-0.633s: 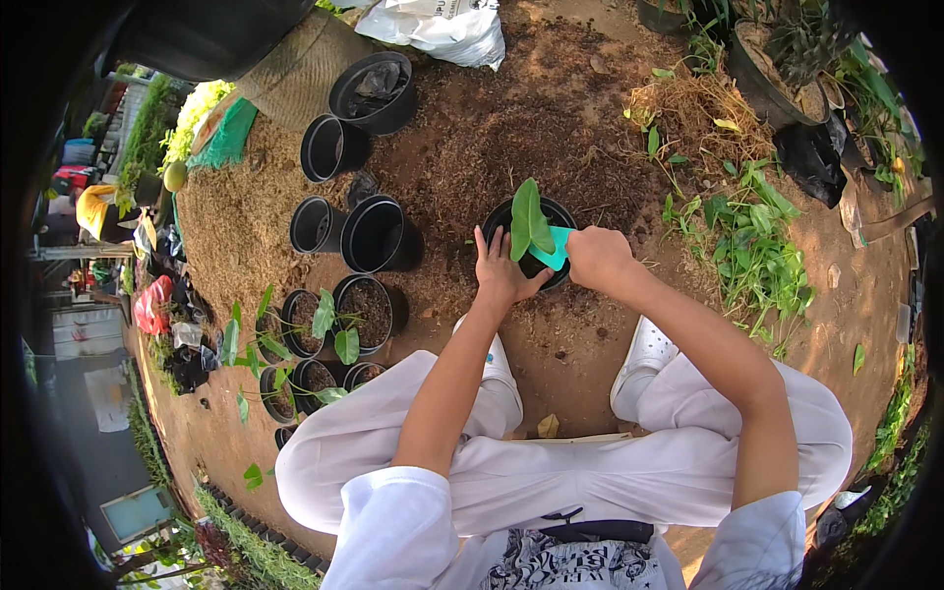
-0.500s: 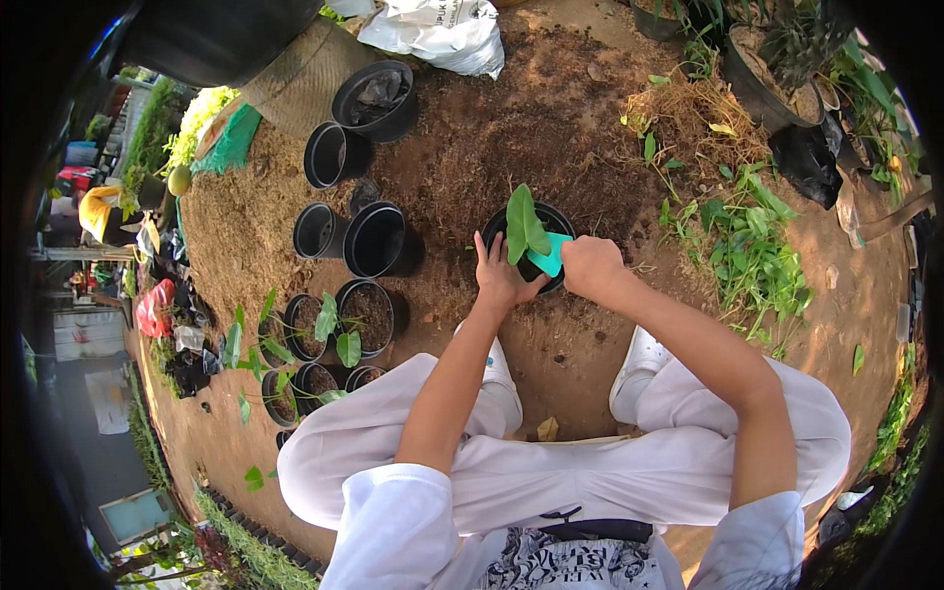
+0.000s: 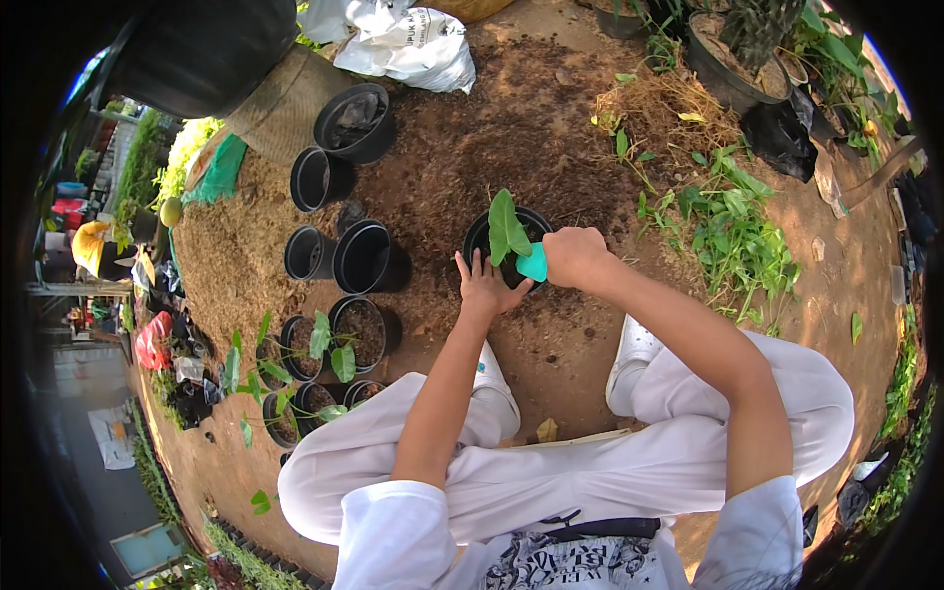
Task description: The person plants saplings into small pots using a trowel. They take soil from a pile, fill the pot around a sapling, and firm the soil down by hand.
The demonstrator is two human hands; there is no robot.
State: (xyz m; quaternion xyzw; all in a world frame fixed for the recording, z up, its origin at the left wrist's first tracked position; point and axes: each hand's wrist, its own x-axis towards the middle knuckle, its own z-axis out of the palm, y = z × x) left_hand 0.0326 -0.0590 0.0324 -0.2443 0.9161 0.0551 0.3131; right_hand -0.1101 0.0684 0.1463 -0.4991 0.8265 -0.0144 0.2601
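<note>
A black plastic pot [image 3: 473, 236] stands on the soil in front of me, with dark soil inside. A young plant with a broad green leaf [image 3: 506, 228] rises from it. My left hand [image 3: 484, 289] lies against the pot's near left rim, its fingers spread and the thumb reaching along the near side. In my right hand [image 3: 573, 258], closed in a fist, is a small teal trowel [image 3: 532, 263]. Its blade is over the near right part of the pot, beside the stem. The fist hides the trowel's handle, and the leaf covers part of the pot's inside.
Several black pots [image 3: 371, 258] stand to the left, the nearer ones holding soil and leafy plants [image 3: 320, 336]. A white sack [image 3: 418, 49] lies at the far side. Pulled green plants [image 3: 733, 226] and dry roots [image 3: 664, 103] lie on the right. My white shoes [image 3: 634, 354] flank the ground before me.
The whole view has shifted slightly. The trowel has turned a little and less of its blade shows beside the leaf. My left hand stays at the pot's rim, fingers spread.
</note>
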